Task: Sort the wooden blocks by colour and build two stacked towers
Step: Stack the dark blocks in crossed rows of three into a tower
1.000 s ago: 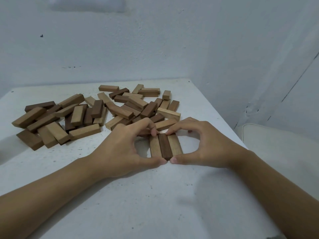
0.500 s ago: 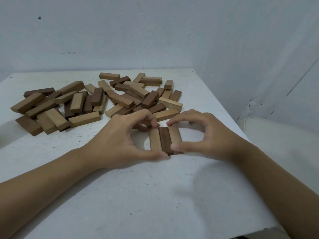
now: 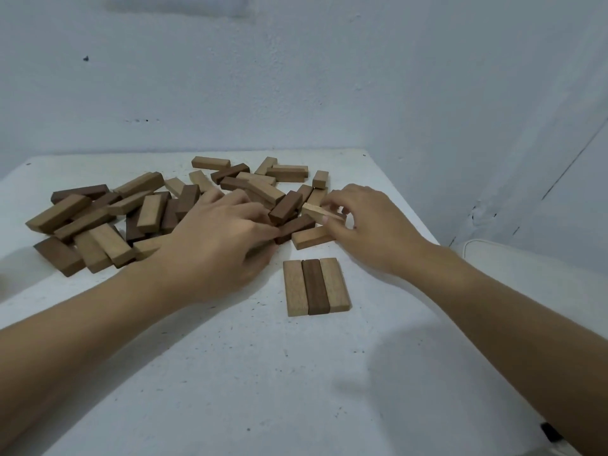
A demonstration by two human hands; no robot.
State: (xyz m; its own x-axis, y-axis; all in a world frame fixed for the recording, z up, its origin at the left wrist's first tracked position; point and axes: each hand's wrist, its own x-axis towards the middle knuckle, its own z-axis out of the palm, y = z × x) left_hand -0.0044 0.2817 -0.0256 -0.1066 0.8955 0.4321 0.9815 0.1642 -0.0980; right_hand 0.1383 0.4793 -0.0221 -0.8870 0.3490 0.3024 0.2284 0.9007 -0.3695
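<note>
My R hand (image 3: 371,225) pinches light block (image 3: 316,210) at pile (image 3: 108,222) edge. L hand (image 3: 220,238) touches dark block (image 3: 299,223); grip, can't tell. 3-block row (image 3: 316,287) lies flat on table (image 3: 263,373), nearer me.

There were two hands, the left hand (image 3: 214,245) and the right hand (image 3: 371,225), one white table (image 3: 263,373), one flat row of three blocks (image 3: 316,287), two light and one dark, and one loose heap (image 3: 131,212) of upward of thirty more, too overlapped to count exactly.
</note>
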